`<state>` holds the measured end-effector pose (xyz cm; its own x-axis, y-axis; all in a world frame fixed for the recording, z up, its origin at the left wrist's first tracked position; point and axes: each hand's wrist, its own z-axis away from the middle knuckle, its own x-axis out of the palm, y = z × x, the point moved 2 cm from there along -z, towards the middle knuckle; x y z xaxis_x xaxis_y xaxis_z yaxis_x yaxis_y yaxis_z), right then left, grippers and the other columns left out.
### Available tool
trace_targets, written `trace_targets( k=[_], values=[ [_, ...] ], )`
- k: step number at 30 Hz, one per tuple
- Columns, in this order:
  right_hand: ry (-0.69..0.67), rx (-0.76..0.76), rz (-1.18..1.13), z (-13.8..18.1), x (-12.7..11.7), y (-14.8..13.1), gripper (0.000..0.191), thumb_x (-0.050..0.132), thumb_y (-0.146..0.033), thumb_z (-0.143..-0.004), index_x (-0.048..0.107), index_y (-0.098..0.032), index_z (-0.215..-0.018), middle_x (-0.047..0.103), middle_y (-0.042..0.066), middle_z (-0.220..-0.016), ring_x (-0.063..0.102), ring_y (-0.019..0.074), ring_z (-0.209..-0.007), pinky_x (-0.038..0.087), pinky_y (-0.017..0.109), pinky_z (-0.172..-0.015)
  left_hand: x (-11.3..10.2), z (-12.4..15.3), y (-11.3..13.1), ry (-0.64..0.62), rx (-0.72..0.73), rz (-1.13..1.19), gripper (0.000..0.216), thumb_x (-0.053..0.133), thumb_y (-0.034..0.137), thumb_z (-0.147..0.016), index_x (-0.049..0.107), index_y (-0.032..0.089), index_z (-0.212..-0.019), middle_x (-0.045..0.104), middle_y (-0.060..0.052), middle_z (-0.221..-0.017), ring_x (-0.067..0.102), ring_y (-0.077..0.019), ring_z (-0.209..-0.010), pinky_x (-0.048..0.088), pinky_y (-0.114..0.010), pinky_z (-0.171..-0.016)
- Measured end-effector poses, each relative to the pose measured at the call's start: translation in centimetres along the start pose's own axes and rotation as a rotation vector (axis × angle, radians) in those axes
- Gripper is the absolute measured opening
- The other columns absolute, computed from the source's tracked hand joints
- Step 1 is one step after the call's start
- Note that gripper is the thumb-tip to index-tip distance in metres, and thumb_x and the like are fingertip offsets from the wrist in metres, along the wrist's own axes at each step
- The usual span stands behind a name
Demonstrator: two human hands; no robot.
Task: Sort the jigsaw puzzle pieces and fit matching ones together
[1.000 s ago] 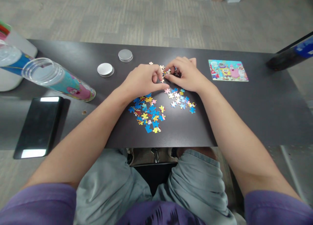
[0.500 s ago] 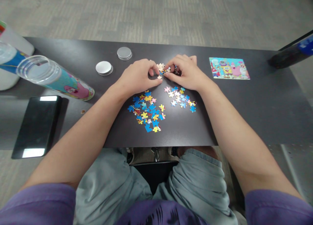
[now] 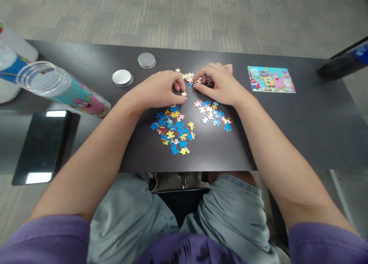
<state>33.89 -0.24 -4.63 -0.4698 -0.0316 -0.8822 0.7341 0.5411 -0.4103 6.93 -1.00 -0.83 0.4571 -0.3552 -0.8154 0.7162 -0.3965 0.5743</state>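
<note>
My left hand (image 3: 165, 88) holds a small pale puzzle piece (image 3: 184, 94) between thumb and fingertips, just above the tabletop. Close by on its right, my right hand (image 3: 216, 82) curls its fingers at the edge of a small pile of puzzle pieces (image 3: 189, 77), mostly pale backs up. Its thumb and index finger close around a piece there, partly hidden by the hand. Nearer to me lie a spread of blue, yellow and red pieces (image 3: 175, 130) and, to its right, a smaller group of pink, white and blue pieces (image 3: 214, 113).
On the dark table (image 3: 276, 141) a cartoon picture card (image 3: 271, 80) lies at the right, near a dark bottle (image 3: 339, 66). At the left are white discs (image 3: 122, 77), grey discs (image 3: 146, 60), an open clear tube (image 3: 71, 89) and a black tablet (image 3: 41, 147).
My left hand has drawn slightly left with its puzzle piece, away from the pile, uncovering more pale pieces. The right hand stays almost where it was.
</note>
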Motion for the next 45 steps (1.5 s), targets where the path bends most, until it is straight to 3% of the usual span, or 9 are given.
trace_targets(
  k=[6,10,17,25,30,33,38,41,45],
  values=[
    [-0.005,0.001,-0.02,-0.1,0.0,0.0,0.03,0.076,-0.055,-0.115,0.086,-0.035,-0.134,0.087,0.013,-0.129,0.076,0.0455,-0.123,0.047,0.071,-0.125,0.0,0.4,1.1,-0.031,0.024,0.112,0.042,0.087,-0.009,-0.081,0.077,0.022,-0.108,0.075,0.007,-0.094,0.063,-0.0165,-0.077,0.048,-0.034,-0.082],
    [-0.002,-0.003,-0.015,-0.1,-0.1,-0.1,0.027,0.076,-0.051,-0.114,0.085,-0.033,-0.132,0.086,0.012,-0.125,0.076,0.0442,-0.122,0.046,0.069,-0.124,0.5,0.2,1.1,-0.017,0.157,0.181,0.043,0.079,-0.012,-0.08,0.074,0.023,-0.104,0.074,0.008,-0.091,0.064,-0.0149,-0.076,0.048,-0.032,-0.079],
    [-0.011,0.001,0.018,-0.1,-0.3,-0.5,0.026,0.075,-0.052,-0.114,0.085,-0.035,-0.131,0.088,0.011,-0.126,0.076,0.0434,-0.121,0.049,0.07,-0.125,0.5,0.4,-0.2,-0.019,0.215,0.179,0.027,0.077,0.013,-0.087,0.078,0.028,-0.109,0.066,0.006,-0.078,0.064,-0.0211,-0.07,0.054,-0.04,-0.079],
    [-0.011,0.015,0.016,0.0,-0.3,-0.8,0.026,0.076,-0.054,-0.115,0.084,-0.036,-0.131,0.088,0.011,-0.127,0.076,0.0439,-0.124,0.05,0.072,-0.128,-0.1,-0.3,-2.0,0.197,0.125,0.035,0.014,0.079,0.028,-0.094,0.075,0.03,-0.108,0.075,0.0,-0.09,0.075,-0.029,-0.089,0.063,-0.048,-0.1],
    [-0.015,0.01,-0.002,0.0,-0.4,-0.6,0.025,0.077,-0.058,-0.116,0.084,-0.038,-0.13,0.088,0.011,-0.128,0.076,0.0456,-0.127,0.049,0.075,-0.129,0.1,-0.4,-2.9,0.095,0.155,0.073,0.018,0.087,0.038,-0.095,0.077,0.031,-0.108,0.074,0.001,-0.089,0.07,-0.0269,-0.083,0.06,-0.049,-0.099],
    [-0.015,0.003,-0.002,-0.1,-0.3,-0.4,0.026,0.077,-0.058,-0.116,0.084,-0.038,-0.131,0.087,0.011,-0.126,0.076,0.0447,-0.126,0.049,0.074,-0.129,1.1,-0.4,-2.6,0.05,0.177,0.089,0.022,0.091,0.046,-0.096,0.078,0.031,-0.107,0.075,0.0,-0.093,0.07,-0.027,-0.085,0.056,-0.048,-0.093],
    [-0.003,0.001,0.023,-0.1,-0.2,-0.4,0.026,0.075,-0.053,-0.114,0.085,-0.036,-0.132,0.086,0.01,-0.125,0.075,0.0426,-0.123,0.049,0.069,-0.125,3.1,-0.3,-0.6,0.098,0.289,0.013,0.025,0.089,0.05,-0.1,0.074,0.03,-0.104,0.08,-0.004,-0.11,0.077,-0.0336,-0.112,0.051,-0.049,-0.096],
    [0.011,-0.003,0.016,0.0,-0.3,-0.4,0.026,0.075,-0.051,-0.113,0.085,-0.036,-0.131,0.086,0.01,-0.123,0.076,0.0427,-0.121,0.048,0.068,-0.124,2.9,-0.2,-0.3,0.102,0.31,0.035,0.024,0.082,0.053,-0.106,0.074,0.03,-0.105,0.077,-0.005,-0.107,0.074,-0.0329,-0.105,0.051,-0.051,-0.095],
    [0.007,-0.008,0.012,0.0,-0.2,-0.3,0.028,0.077,-0.052,-0.112,0.085,-0.034,-0.132,0.087,0.011,-0.127,0.077,0.0446,-0.123,0.048,0.068,-0.123,1.7,-0.1,-1.3,0.188,0.204,-0.011,0.025,0.078,0.057,-0.11,0.076,0.032,-0.107,0.077,-0.005,-0.109,0.07,-0.0318,-0.095,0.051,-0.054,-0.093]
  ],
)
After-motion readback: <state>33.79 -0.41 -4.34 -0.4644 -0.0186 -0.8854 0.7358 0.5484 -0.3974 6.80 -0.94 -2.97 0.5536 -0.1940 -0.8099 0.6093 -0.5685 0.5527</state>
